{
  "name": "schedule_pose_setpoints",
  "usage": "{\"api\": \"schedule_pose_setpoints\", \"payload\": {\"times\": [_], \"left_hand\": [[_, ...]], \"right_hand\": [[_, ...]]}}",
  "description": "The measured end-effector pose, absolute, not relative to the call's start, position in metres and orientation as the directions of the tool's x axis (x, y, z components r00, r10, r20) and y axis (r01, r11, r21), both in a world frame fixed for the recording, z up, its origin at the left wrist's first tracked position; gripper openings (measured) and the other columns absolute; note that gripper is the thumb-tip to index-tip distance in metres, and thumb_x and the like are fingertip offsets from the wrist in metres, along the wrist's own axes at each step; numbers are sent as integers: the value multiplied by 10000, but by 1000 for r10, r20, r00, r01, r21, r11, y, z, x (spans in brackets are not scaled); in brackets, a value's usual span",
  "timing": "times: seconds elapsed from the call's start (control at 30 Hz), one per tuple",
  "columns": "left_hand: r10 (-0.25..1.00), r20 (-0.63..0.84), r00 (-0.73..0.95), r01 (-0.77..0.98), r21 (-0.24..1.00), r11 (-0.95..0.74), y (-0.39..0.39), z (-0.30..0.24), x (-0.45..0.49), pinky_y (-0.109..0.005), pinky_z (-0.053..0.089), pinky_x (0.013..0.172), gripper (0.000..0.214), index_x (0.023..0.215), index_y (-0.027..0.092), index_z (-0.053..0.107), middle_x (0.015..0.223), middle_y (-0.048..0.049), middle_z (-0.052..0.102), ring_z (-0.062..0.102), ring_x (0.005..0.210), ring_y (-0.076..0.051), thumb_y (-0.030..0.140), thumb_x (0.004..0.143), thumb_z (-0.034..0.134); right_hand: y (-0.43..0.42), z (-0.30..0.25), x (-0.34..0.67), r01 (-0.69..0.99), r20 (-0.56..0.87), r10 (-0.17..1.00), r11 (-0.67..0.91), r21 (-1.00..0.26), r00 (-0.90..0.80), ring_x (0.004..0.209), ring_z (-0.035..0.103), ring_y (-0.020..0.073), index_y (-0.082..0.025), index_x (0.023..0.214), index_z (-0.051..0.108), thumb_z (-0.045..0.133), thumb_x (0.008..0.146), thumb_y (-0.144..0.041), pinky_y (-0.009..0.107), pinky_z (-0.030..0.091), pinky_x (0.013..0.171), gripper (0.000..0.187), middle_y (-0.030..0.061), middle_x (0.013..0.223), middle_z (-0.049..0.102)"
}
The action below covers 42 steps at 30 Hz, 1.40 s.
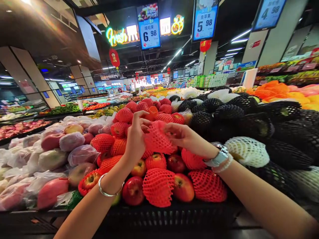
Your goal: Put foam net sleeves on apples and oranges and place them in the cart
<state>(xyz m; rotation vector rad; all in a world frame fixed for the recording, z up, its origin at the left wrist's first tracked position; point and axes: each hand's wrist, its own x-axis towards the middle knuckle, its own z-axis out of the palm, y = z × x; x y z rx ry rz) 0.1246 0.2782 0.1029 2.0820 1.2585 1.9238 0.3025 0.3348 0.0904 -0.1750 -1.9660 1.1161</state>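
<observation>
Both hands are raised over a heap of apples, with a red foam fruit net (159, 137) between them. My left hand (137, 134) curls its fingers around the net's left side. On the other side, the bent fingers of my right hand (183, 136) pinch its edge. The net is slightly blurred, and I cannot tell whether an apple is inside. Below lie a bare red apple (133, 190), a red-yellow apple (183, 187) and a netted apple (159, 186). Another apple in a red net (208, 186) sits at the front right.
Plastic-wrapped fruit (83, 155) is piled to the left. Dark fruit in black nets (229, 116) fills the right, with a white-netted fruit (247, 151) near my right wrist. A black crate edge (159, 215) runs along the front. Price screens (149, 26) hang overhead.
</observation>
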Motion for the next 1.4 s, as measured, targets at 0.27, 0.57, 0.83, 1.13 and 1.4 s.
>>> {"api": "schedule_pose_setpoints", "payload": {"times": [0.27,0.57,0.83,1.13,1.4], "left_hand": [[731,681,45,104,725,-681,293,97,126,-245,511,653,257,720,147,615,689,-11,663,630,692,-145,363,669,744],[646,751,135,-21,654,-756,303,92,123,-330,530,885,269,947,159,714,943,-35,747,684,922,-208,245,692,714],[556,831,-2,451,497,-741,316,91,104,-343,501,916,207,934,119,695,987,-83,734,669,965,-214,106,740,624],[618,785,37,625,465,-628,312,96,100,-334,517,899,240,870,118,729,945,-76,749,687,929,-219,3,664,686],[756,654,16,339,708,-620,321,89,100,-436,521,900,235,844,129,755,820,-69,758,695,889,-281,238,636,767]], "right_hand": [[338,97,312,-225,667,570,655,-722,-480,1007,613,161,-265,1167,526,650,719,-131,314,523,856,484,33,1259,575],[353,96,324,685,519,685,689,-237,-510,937,628,254,-137,983,609,563,833,-248,349,477,823,192,112,990,669],[379,91,325,887,18,891,450,103,-454,1053,627,348,-89,1105,649,594,839,-430,390,476,831,436,206,1142,655],[386,87,303,906,-88,914,405,127,-396,1036,640,371,-35,1068,679,613,780,-285,380,492,766,388,254,1114,661],[378,103,349,794,104,811,585,-166,-576,817,635,218,-124,1037,578,623,752,-449,284,458,682,434,75,912,688]]}}
